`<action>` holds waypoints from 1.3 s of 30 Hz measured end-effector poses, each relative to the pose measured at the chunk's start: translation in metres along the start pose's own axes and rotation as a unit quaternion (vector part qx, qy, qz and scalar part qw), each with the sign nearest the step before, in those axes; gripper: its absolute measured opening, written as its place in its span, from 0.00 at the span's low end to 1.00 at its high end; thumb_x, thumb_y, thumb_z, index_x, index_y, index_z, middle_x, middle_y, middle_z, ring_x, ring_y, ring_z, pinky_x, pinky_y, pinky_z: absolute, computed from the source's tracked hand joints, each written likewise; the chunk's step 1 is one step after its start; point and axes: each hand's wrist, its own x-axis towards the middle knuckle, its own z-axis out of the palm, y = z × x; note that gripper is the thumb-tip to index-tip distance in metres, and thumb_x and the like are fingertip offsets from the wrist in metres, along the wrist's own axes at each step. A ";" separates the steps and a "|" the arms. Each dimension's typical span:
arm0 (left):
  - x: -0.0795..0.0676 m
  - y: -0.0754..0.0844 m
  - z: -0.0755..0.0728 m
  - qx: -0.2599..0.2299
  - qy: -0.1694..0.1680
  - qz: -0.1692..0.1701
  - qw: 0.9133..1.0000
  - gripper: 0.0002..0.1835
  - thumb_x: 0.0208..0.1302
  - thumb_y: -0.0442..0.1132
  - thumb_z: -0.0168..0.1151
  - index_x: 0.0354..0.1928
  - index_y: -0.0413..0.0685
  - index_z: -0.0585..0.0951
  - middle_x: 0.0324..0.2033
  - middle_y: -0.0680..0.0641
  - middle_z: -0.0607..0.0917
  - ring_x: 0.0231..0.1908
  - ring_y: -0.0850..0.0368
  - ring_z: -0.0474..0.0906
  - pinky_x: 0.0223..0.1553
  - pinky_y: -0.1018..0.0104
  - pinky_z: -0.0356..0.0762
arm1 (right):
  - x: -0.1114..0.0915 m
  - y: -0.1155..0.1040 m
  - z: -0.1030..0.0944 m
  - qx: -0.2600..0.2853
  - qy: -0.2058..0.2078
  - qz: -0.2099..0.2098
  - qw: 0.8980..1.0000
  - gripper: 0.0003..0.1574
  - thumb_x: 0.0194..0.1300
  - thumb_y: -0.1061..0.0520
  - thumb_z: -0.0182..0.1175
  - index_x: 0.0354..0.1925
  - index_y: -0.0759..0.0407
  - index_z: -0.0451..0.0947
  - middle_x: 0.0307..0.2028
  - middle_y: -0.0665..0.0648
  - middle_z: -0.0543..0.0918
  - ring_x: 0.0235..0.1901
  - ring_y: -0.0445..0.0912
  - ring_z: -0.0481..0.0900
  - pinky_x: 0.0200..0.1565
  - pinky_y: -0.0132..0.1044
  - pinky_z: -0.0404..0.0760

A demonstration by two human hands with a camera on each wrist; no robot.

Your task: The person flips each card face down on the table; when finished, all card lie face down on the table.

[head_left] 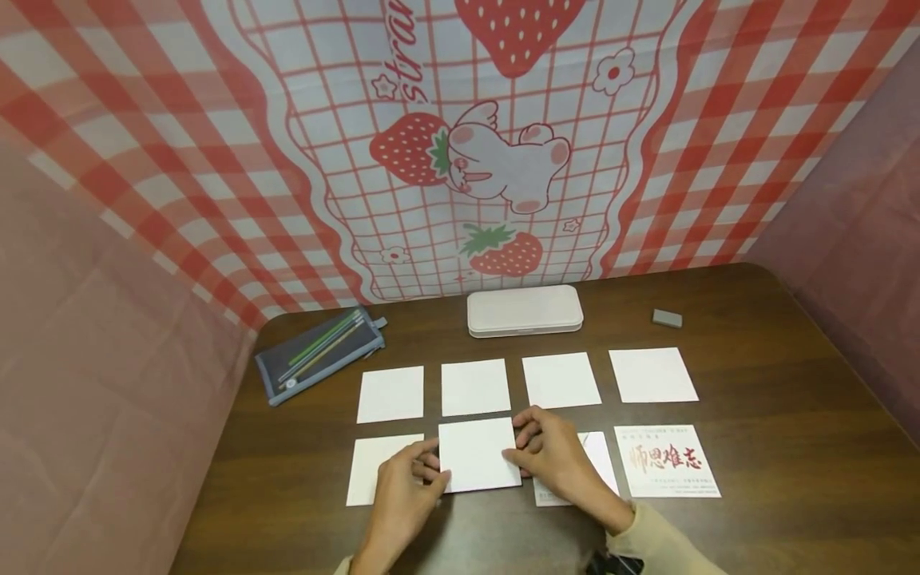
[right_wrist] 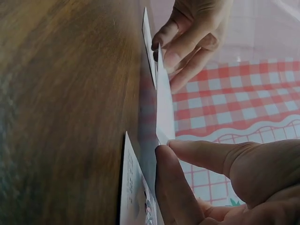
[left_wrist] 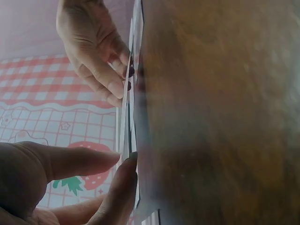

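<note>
A blank white card (head_left: 479, 455) is held up by both hands, slightly above the table. My left hand (head_left: 402, 495) pinches its left edge between thumb and fingers, and my right hand (head_left: 564, 463) pinches the right edge. In the right wrist view the card (right_wrist: 165, 105) appears edge-on between the two hands. Left of it lies a blank card (head_left: 364, 471), partly behind the left hand. My right hand and forearm cover much of a printed card (head_left: 598, 459). Farther right, a card with red brush characters (head_left: 667, 463) lies face up.
Behind runs a row of blank cards (head_left: 474, 387). A white case (head_left: 525, 311) stands at the back, with a zip pencil pouch (head_left: 319, 355) to its left and a small grey block (head_left: 667, 319) to its right. A strawberry-patterned cloth (head_left: 503, 176) hangs behind the brown table (head_left: 783, 415).
</note>
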 end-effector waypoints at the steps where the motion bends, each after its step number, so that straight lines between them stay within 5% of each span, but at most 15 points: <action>1: 0.000 0.000 0.000 0.003 -0.004 0.000 1.000 0.23 0.53 0.24 0.74 0.54 0.30 0.84 0.32 0.43 0.87 0.28 0.63 0.86 0.29 0.75 0.82 | 0.000 0.000 0.000 -0.002 -0.001 -0.002 1.000 0.24 0.58 0.70 0.74 0.50 0.73 0.76 0.33 0.62 0.81 0.27 0.41 0.83 0.27 0.32 0.88; 11: -0.001 -0.002 0.000 0.022 -0.014 0.014 1.000 0.24 0.52 0.29 0.79 0.52 0.28 0.84 0.33 0.44 0.87 0.28 0.62 0.86 0.31 0.73 0.83 | -0.003 -0.003 -0.004 -0.086 -0.006 -0.012 0.996 0.23 0.57 0.61 0.78 0.47 0.69 0.81 0.30 0.54 0.85 0.26 0.38 0.82 0.30 0.27 0.82; 24: 0.000 0.000 -0.003 0.044 -0.016 0.018 0.999 0.23 0.54 0.34 0.80 0.51 0.29 0.85 0.34 0.44 0.86 0.30 0.57 0.87 0.32 0.73 0.84 | -0.003 -0.001 -0.007 -0.065 -0.017 -0.005 0.998 0.21 0.60 0.60 0.75 0.48 0.69 0.81 0.30 0.56 0.88 0.21 0.39 0.84 0.27 0.29 0.84; 33: -0.001 0.007 0.002 0.024 -0.009 0.025 0.999 0.21 0.57 0.33 0.78 0.51 0.34 0.86 0.36 0.44 0.86 0.33 0.57 0.84 0.34 0.71 0.87 | -0.009 -0.003 -0.015 -0.048 -0.030 0.005 0.998 0.23 0.65 0.57 0.72 0.52 0.69 0.80 0.34 0.57 0.87 0.25 0.43 0.87 0.26 0.30 0.85; 39: 0.000 0.013 0.014 -0.032 -0.044 0.047 0.997 0.18 0.62 0.34 0.75 0.52 0.36 0.85 0.41 0.41 0.88 0.35 0.63 0.83 0.36 0.72 0.88 | -0.014 -0.003 -0.028 -0.061 -0.009 0.004 0.998 0.23 0.67 0.56 0.71 0.54 0.67 0.80 0.37 0.58 0.88 0.29 0.42 0.87 0.30 0.30 0.85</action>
